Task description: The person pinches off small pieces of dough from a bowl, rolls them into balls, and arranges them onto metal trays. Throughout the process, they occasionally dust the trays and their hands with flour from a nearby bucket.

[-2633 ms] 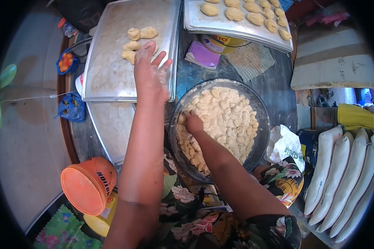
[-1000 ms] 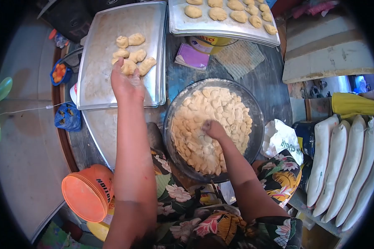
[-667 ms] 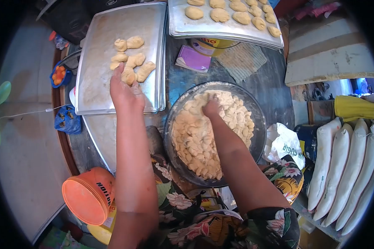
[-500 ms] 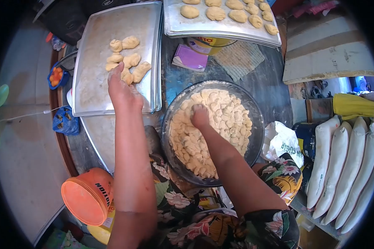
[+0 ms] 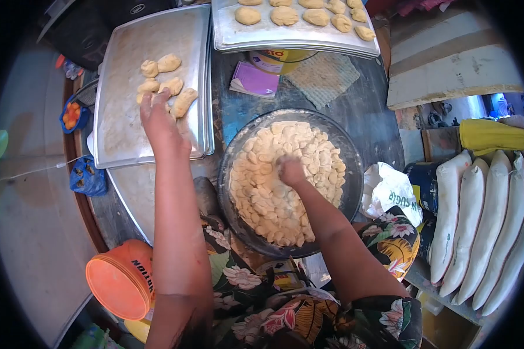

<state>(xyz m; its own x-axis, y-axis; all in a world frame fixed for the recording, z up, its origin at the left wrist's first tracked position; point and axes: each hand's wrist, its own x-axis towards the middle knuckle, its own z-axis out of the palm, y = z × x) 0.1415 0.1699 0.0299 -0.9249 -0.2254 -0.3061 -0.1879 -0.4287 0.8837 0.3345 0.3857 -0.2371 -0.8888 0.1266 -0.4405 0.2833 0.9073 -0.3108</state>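
My left hand (image 5: 163,125) reaches over the left metal tray (image 5: 119,125), fingers stretched out and slightly apart among several dough pieces. Its fingertips touch or nearly touch a dough lump (image 5: 171,86), and they partly cover a piece beneath. A longer dough piece (image 5: 184,103) lies just right of the hand. In the dark round basin (image 5: 355,166), a heap of small floury dough chunks (image 5: 273,215) fills most of the bottom. My right hand (image 5: 290,171) is over the middle of this heap, blurred by motion, so its fingers do not show clearly.
Another tray (image 5: 273,38) with rows of shaped dough stands at the back, near a purple booklet (image 5: 255,79) and a textured cloth (image 5: 323,81). A white sugar bag (image 5: 390,195) sits right of the basin. Long white packed bags (image 5: 451,215) line the right; an orange bucket (image 5: 119,282) is lower left.
My right hand has moved slightly right and down over the dough heap. My left hand's fingers have spread apart over the tray's dough pieces. The whole view has shifted a little.
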